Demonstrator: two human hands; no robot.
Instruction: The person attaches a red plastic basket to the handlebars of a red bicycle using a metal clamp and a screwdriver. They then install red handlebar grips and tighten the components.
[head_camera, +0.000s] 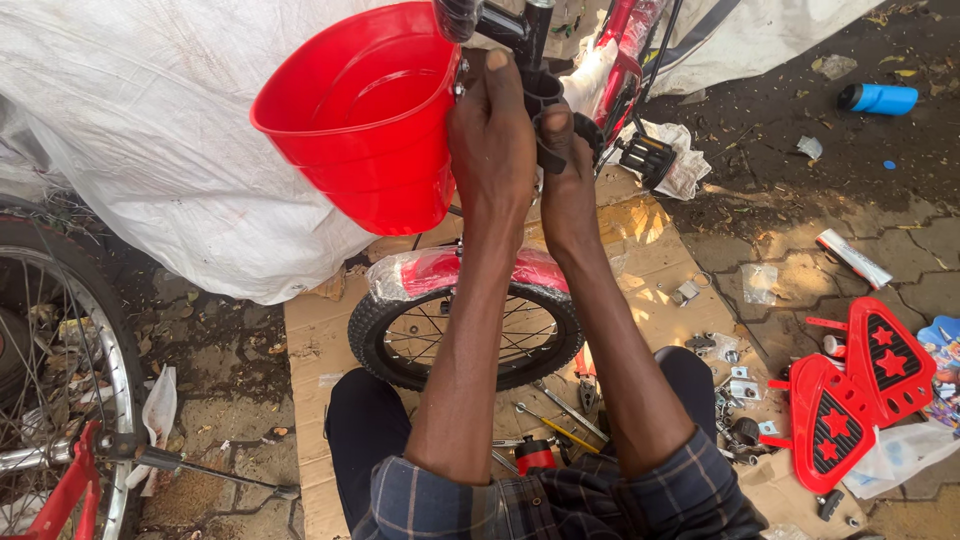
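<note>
Two hands up on a small bike's front end, outdoors on cracked paving with dirt and dry leaves. Flattened cardboard sheet (650, 260) spread as work surface, white tarp (150, 140) draped behind. Left hand (490, 140) pressed against the back of the red plastic basket (365, 115), fingers (497, 75) extended up along the black stem bracket (535, 95), not visibly wrapped around anything; touching rather than gripping. Right hand (565, 175) curled closed on the lower part of the same black bracket, thumb on top. Basket sits high, at the handlebar area just left of the hands, open side up, tapered, glossy, smooth-walled. Below it, front wheel (465, 335) with knobby black tyre and spoked rim, red mudguard (450, 270) over it wrapped in clear plastic. Loose spanners (560, 420) and small hardware on the cardboard by the knees. Pair of red star-pattern panels (860, 390) lying well right. Blue bottle (880, 98) on the dirt far right. Larger spoked wheel (60, 370) of another bike at left edge.
</note>
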